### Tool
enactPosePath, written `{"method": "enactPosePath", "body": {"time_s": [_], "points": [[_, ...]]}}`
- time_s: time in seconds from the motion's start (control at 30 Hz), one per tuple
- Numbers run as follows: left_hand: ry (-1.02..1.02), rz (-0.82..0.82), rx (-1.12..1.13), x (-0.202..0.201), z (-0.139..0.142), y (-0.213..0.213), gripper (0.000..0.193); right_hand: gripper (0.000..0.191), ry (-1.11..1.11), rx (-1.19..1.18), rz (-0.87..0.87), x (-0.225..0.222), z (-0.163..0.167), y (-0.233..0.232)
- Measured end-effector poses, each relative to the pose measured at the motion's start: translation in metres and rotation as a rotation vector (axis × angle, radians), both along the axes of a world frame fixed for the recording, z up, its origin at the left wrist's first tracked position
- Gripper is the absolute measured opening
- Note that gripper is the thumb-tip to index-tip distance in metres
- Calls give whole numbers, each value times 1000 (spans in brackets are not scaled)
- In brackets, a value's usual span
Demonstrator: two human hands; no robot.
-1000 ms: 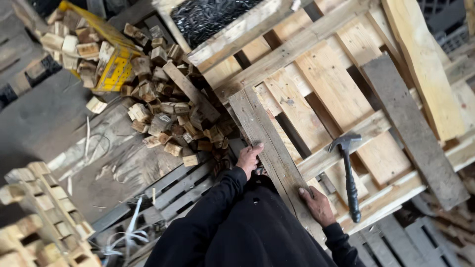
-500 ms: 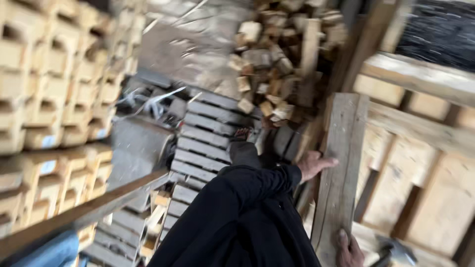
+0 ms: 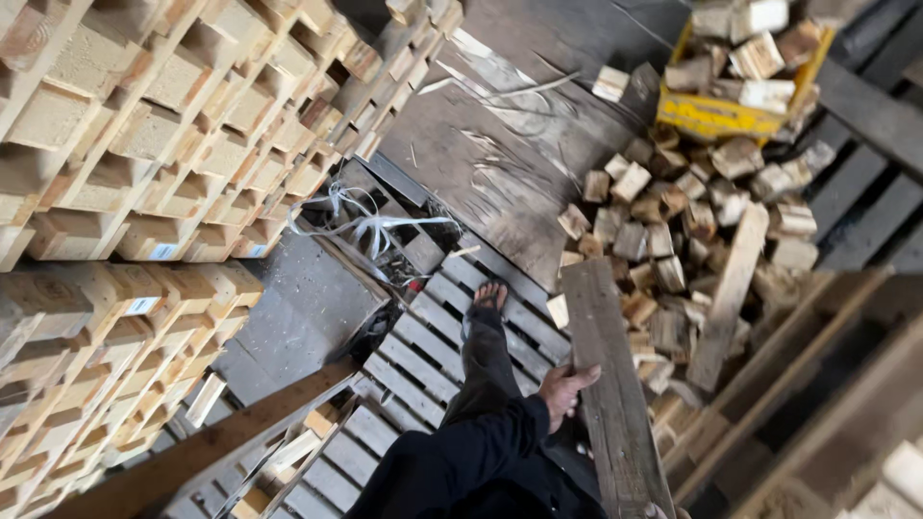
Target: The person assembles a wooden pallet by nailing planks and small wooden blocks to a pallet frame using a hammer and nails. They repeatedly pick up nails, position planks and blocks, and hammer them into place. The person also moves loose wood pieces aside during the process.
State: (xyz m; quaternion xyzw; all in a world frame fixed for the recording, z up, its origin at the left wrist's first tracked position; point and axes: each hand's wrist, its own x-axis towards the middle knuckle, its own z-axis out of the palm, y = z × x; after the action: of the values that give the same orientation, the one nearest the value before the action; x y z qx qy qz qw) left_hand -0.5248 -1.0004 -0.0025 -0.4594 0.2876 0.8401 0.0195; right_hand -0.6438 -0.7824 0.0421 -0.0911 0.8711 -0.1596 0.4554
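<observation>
Left hand (image 3: 565,392) fingers grip the grey plank's (image 3: 608,384) left edge; right hand hidden. Risk: plank tips, slips onto bare foot (image 3: 490,294).

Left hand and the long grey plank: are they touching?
Touching. The head view shows the left hand with fingers curled over the edge of the long grey plank, no gap between them.

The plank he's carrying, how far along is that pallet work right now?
Done: stacked pallets stand on one side, and wood blocks lie heaped on the floor. In hand: the left hand grips a long grey plank by its edge; the right hand is barely visible at its lower end. Left: the plank is not yet set down anywhere.
</observation>
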Motion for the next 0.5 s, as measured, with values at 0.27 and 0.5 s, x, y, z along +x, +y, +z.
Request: {"method": "enactPosePath", "body": {"time_s": [0.27,0.5], "points": [[-280,515,2,64,-22,39,115,53,82,24,479,-37,8,82],[15,1011,99,137,-22,43,57,85,-260,-376,26,-61,5,106]]}}
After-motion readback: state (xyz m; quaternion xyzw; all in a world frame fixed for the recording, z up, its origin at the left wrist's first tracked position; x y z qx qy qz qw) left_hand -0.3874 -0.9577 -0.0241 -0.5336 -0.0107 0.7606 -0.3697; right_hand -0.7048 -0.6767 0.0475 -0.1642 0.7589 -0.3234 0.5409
